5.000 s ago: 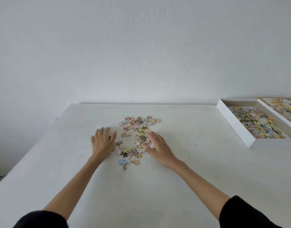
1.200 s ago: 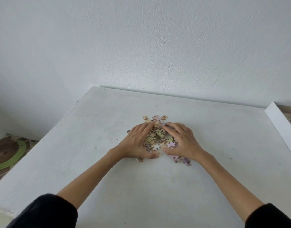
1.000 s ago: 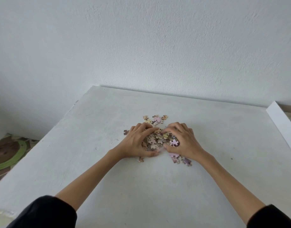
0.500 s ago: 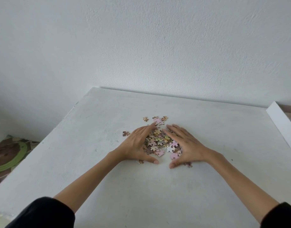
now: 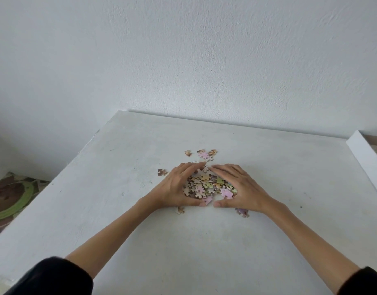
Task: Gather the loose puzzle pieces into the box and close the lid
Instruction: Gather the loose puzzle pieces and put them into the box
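A small heap of pastel puzzle pieces (image 5: 206,185) lies in the middle of the white table (image 5: 204,252). My left hand (image 5: 177,188) cups the heap's left side and my right hand (image 5: 240,188) cups its right side, fingers nearly straight, fingertips almost meeting at the far end. A few stray pieces (image 5: 203,154) lie beyond the hands, one piece (image 5: 162,172) sits to the left, and single pieces (image 5: 242,211) peek out near my wrists. Only the white wall of the box (image 5: 366,160) shows at the right edge.
The table's left edge drops to a floor with a green and brown patterned mat (image 5: 11,199). A white wall rises right behind the table's far edge.
Over five seconds the spread pieces were swept into a tight heap. In the last half second both hands closed in further around it, and their fingertips came closer together.
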Demonstrator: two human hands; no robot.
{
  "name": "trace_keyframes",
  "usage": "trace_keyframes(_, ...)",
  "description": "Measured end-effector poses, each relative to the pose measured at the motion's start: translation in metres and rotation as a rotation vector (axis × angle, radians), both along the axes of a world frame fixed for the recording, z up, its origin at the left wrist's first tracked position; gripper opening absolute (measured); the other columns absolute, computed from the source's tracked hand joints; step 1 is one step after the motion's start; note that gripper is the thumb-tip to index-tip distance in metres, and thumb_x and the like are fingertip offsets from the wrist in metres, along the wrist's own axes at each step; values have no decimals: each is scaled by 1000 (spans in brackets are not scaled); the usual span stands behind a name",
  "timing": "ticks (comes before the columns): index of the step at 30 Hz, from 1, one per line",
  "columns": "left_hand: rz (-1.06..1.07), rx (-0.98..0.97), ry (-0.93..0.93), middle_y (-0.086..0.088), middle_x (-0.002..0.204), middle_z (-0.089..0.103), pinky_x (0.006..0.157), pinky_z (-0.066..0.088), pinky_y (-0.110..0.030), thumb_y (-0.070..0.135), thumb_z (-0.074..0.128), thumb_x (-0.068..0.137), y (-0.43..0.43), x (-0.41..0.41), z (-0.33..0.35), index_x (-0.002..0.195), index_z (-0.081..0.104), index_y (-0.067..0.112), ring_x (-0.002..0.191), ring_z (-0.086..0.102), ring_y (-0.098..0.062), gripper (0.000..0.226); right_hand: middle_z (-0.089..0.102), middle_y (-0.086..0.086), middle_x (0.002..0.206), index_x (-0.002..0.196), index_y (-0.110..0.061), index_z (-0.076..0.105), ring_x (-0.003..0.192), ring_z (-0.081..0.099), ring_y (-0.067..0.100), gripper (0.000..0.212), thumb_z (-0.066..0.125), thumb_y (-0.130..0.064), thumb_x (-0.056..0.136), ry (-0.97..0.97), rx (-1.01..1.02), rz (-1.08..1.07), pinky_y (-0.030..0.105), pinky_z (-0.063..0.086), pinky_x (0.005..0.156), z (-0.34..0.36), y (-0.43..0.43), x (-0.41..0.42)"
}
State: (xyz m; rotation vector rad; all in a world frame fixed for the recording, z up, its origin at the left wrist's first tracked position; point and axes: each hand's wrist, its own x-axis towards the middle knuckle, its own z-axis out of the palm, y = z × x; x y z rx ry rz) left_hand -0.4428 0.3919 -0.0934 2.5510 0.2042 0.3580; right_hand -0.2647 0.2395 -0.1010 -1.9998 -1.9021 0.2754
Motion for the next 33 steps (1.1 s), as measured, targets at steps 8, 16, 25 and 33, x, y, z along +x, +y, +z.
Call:
trace_keyframes(8, -19, 29, -48, 2, 118, 56, 94, 43, -26, 58, 64, 73, -1, 3, 0, 127, 53, 22, 107, 52, -11, 66, 45, -2, 114, 131, -25, 46, 104, 34, 8, 70, 25, -71, 83, -73, 89, -43, 30, 31, 90, -5, 0, 2)
trace_keyframes(16, -21, 58, -92, -2, 89, 60, 72, 44, -24, 48, 64, 75, -2, 1, -1, 112, 66, 15, 77, 56, -15, 49, 39, -13, 95, 113, -31, 62, 81, 37, -4, 39, 50, -50, 81, 49, 205, -28, 7, 31, 74, 1, 1, 3)
trace_keyframes(25, -26, -77, -158, 6, 101, 57, 69, 43, -10, 30, 73, 73, -1, 1, 2, 82, 68, 15, 73, 57, -4, 18, 63, -4, 81, 94, -13, 74, 67, 61, 9, 18, 72, -13, 76, 305, 374, -101, 18, 48, 60, -1, 3, 6)
trace_keyframes(33, 71, -327, -246, 22, 80, 68, 71, 47, -12, 19, 76, 75, 2, -2, 3, 84, 72, 18, 75, 65, -1, 10, 66, -6, 76, 87, -13, 74, 62, 58, 4, 14, 74, -7, 74, 546, 348, -164, 12, 43, 55, 10, 9, 2)
